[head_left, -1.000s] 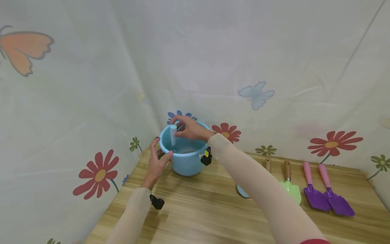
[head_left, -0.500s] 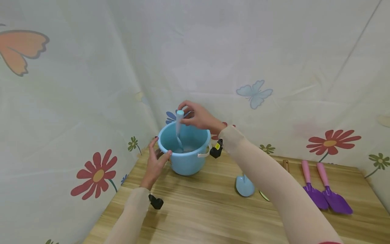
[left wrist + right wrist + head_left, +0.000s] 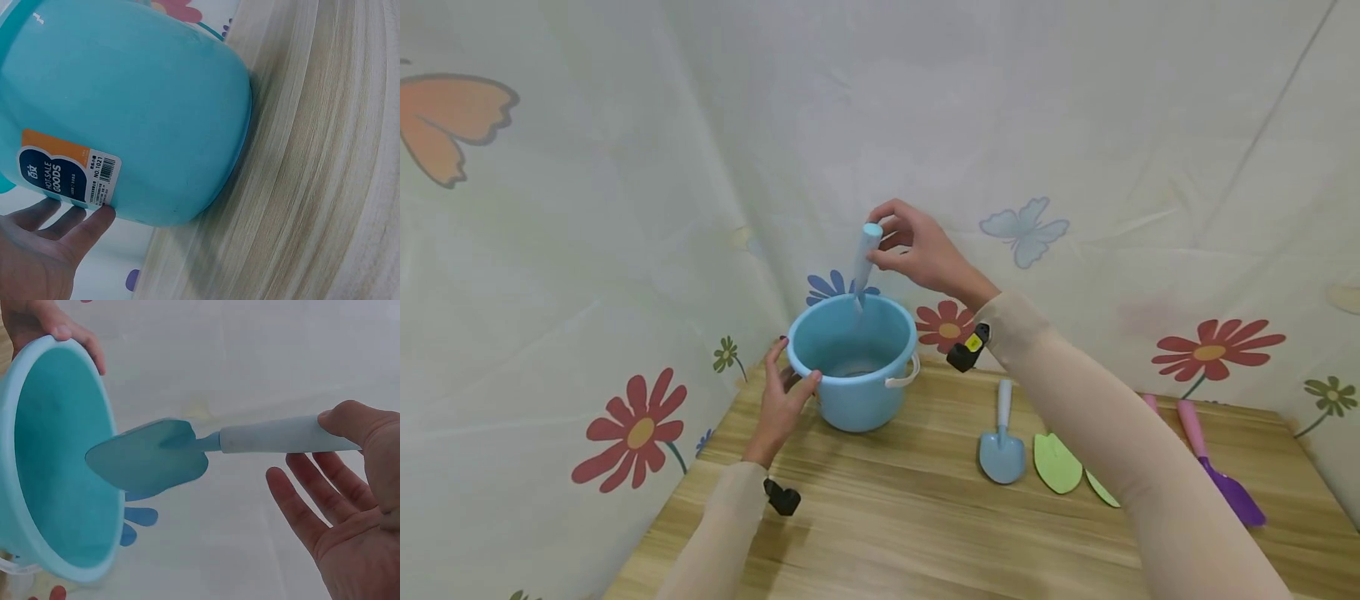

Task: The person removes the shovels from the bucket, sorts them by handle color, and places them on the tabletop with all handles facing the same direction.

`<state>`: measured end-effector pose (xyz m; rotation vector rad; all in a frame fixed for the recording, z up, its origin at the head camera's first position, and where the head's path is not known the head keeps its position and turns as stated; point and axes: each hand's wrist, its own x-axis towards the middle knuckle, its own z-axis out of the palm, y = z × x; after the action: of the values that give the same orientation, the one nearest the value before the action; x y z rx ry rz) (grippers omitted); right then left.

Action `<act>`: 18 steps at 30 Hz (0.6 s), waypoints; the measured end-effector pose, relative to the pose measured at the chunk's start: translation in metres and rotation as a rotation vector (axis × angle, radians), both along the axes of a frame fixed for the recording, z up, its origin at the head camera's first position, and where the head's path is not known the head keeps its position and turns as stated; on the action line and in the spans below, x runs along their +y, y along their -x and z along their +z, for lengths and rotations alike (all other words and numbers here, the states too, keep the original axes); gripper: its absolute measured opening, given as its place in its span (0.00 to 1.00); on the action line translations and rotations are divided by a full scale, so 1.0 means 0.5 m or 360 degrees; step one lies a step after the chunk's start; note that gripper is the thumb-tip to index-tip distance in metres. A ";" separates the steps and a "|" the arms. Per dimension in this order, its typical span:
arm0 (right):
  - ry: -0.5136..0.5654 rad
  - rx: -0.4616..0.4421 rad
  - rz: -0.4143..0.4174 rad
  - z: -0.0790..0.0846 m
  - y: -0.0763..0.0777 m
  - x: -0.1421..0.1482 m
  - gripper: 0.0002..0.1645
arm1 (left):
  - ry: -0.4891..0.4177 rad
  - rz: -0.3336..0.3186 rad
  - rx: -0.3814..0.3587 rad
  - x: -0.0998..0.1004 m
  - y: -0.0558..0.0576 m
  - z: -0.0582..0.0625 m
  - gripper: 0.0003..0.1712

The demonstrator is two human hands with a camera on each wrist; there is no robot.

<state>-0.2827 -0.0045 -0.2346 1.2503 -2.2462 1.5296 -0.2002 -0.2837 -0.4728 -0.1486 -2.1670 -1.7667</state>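
A light blue bucket stands upright at the table's back left, its white handle hanging at the right side. My left hand holds it at the near left, thumb and a fingertip at the rim; in the left wrist view, fingers press its wall beside a label. Above the bucket, my right hand pinches the pale handle of a blue garden trowel between thumb and fingers. The right wrist view shows the trowel's blade pointing toward the bucket's mouth, its tip overlapping the rim.
On the wooden table, another blue trowel lies right of the bucket. Beyond it are green trowels and purple ones with pink handles, partly behind my right sleeve. A flowered curtain closes off the back and left.
My right hand has risen up and to the right, lifting the trowel from deep inside the bucket to above it. The left hand stays at the rim.
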 end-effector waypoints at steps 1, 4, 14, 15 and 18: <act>0.0012 -0.0005 -0.0009 0.004 -0.002 0.006 0.23 | 0.0000 -0.0001 -0.0003 0.000 0.000 0.000 0.51; 0.0052 -0.0008 -0.0047 0.015 -0.006 0.027 0.23 | 0.0001 -0.0008 -0.0011 -0.001 0.001 -0.001 0.50; 0.0273 -0.0044 -0.0178 0.024 -0.012 0.104 0.26 | -0.0006 -0.0019 -0.0009 -0.002 0.000 -0.005 0.51; 0.0289 -0.0038 -0.0188 0.023 -0.012 0.110 0.27 | -0.0004 -0.0016 -0.0005 -0.002 0.000 -0.004 0.51; 0.0311 0.0011 -0.0213 0.020 -0.014 0.128 0.27 | 0.0000 -0.0018 0.0002 -0.003 0.000 -0.002 0.49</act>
<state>-0.2756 0.0593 -0.2246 1.0283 -2.0701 1.6442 -0.2005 -0.2851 -0.4739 -0.1619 -2.1698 -1.7720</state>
